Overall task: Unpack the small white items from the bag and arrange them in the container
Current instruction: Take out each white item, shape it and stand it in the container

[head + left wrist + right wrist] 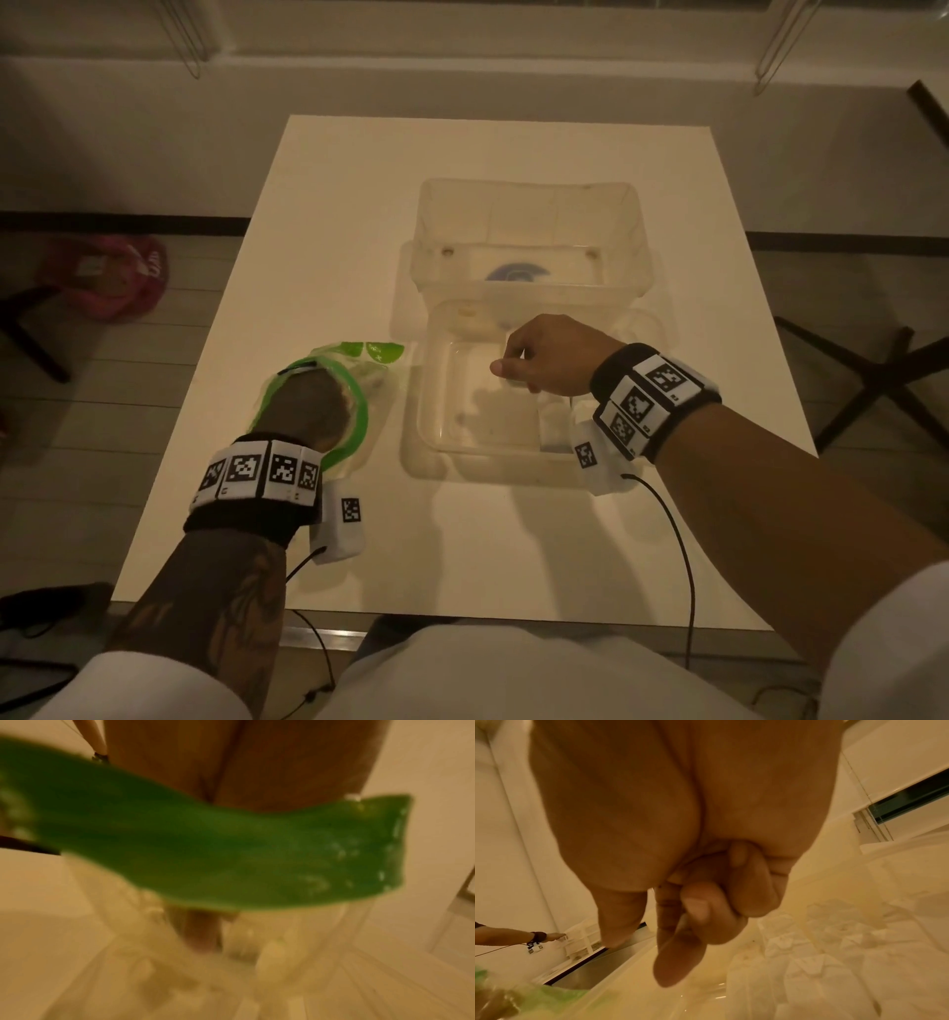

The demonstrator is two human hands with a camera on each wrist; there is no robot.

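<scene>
A clear bag with a green rim (354, 406) lies on the white table (513, 539), left of a clear container (426, 411). My left hand (308, 406) reaches into the bag's mouth, and its fingers are hidden there. In the left wrist view the green rim (231, 852) crosses my palm, and one fingertip (203, 939) points down among blurred white items (272, 949). My right hand (534, 360) hovers over the container with fingers curled and thumb sticking out; I see nothing in it. Small white items (834, 943) lie at the container's right side (557, 416).
A second clear tub (529, 231) stands just behind the container, with something blue behind it. A pink bag (108, 277) lies on the floor at left. Dark chair legs (873, 370) stand to the right. Another person's arm (513, 938) shows far off.
</scene>
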